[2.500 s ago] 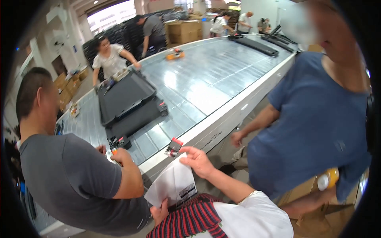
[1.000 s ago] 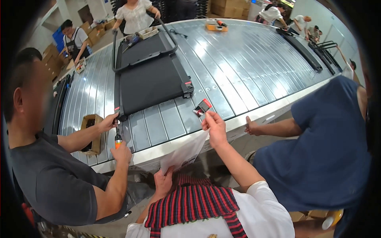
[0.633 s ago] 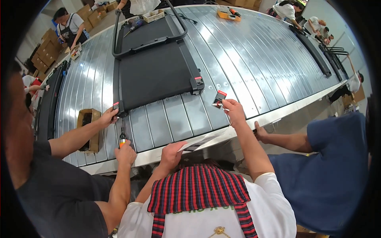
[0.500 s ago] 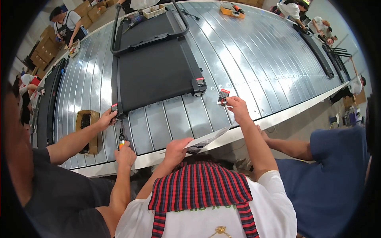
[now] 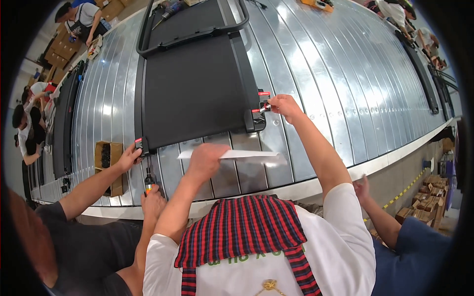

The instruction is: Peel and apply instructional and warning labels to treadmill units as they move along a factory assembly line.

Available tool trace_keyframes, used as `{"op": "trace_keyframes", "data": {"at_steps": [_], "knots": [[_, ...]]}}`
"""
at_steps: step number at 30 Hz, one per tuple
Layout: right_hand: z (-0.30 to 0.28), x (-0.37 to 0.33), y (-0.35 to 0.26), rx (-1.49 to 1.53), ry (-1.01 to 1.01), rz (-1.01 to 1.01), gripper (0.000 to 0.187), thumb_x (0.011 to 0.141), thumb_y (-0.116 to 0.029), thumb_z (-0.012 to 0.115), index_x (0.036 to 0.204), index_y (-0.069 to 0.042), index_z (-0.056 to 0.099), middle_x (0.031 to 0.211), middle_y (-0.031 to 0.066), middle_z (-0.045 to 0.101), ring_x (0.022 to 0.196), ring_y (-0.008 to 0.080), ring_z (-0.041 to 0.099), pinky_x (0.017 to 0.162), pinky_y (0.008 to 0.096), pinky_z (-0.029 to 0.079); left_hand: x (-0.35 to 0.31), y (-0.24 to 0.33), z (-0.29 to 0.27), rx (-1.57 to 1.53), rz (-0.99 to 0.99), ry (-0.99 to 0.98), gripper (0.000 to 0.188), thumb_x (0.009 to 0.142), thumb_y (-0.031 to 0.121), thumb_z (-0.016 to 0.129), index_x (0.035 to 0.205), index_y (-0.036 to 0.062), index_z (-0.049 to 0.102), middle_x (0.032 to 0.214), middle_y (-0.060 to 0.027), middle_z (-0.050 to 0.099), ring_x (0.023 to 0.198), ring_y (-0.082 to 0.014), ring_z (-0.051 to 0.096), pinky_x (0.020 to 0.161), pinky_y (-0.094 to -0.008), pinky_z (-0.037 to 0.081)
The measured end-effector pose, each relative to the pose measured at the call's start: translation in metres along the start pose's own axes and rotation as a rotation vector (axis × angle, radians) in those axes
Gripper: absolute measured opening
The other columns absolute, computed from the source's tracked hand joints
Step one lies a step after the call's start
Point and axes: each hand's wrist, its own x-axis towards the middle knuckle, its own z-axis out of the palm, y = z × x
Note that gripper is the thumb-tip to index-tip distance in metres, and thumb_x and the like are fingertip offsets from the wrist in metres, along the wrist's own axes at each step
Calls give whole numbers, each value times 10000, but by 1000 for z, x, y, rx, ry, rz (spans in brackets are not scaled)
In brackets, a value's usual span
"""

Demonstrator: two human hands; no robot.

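Pinched in my right hand (image 5: pixel 286 106) is a small red, white and black sticker label (image 5: pixel 264 98), at the right near corner of a black treadmill (image 5: pixel 190 93). The label overlaps the plastic end cap (image 5: pixel 255 121) in view; I cannot tell whether it touches. That cap has a red-topped label of its own. My left hand (image 5: pixel 206 160), blurred, is closed on a white paper sheet (image 5: pixel 252 154) held above the table by the treadmill's near edge. The sheet is seen nearly edge-on.
A co-worker at left has one hand (image 5: pixel 129 158) at the left end cap (image 5: pixel 141 146) and a screwdriver (image 5: pixel 148 181) in the other. An open cardboard box (image 5: pixel 116 185) of small dark parts sits beside. The ribbed metal table (image 5: pixel 340 118) carries more frames; another person stands at right.
My right hand has brought the label leftward to the treadmill's right corner. My left hand has moved up and left with the sheet, which has flattened. The whole view has shifted.
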Motion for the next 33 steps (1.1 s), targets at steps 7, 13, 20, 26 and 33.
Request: {"op": "trace_keyframes", "data": {"at_steps": [7, 13, 20, 26, 33], "knots": [[21, 36, -9, -90, -100, 147, 115, 779, -121, 595, 787, -10, 567, 724, 40, 557, 617, 97, 482, 583, 236, 411, 54, -36, 10, 76, -36, -387, 158, 688, 22, 480, 806, 81, 565, 744, -89, 587, 740, -297, 560, 629, -396, 430], [21, 43, -7, -95, -123, 178, 96, 783, -114, 611, 777, -28, 568, 719, 35, 564, 623, 99, 499, 584, 238, 422, 82, -56, 31, 116, 52, -336, 126, 709, 29, 454, 801, 67, 530, 791, -80, 575, 778, -288, 554, 640, -407, 427], [26, 45, -8, -95, -66, 175, 97, 769, -78, 618, 734, -7, 562, 657, 44, 552, 562, 98, 486, 525, 238, 416, 100, -66, 44, 200, 134, -279, 55, 699, 42, 485, 749, 52, 506, 882, -66, 529, 830, -239, 536, 671, -355, 437], [24, 46, -8, -62, -54, 146, 99, 765, -46, 610, 711, 18, 559, 608, 55, 537, 502, 96, 454, 452, 229, 373, 109, -72, 48, 204, 67, -373, 112, 727, 88, 477, 809, 59, 547, 1158, -74, 513, 946, -251, 521, 763, -368, 440], [24, 48, -6, -47, -38, 131, 110, 756, -48, 619, 694, 21, 562, 587, 47, 525, 485, 94, 443, 437, 227, 357, 111, -73, 51, 228, 100, -336, 98, 709, 70, 491, 794, 52, 539, 1156, -70, 511, 915, -245, 519, 752, -363, 440]]}}
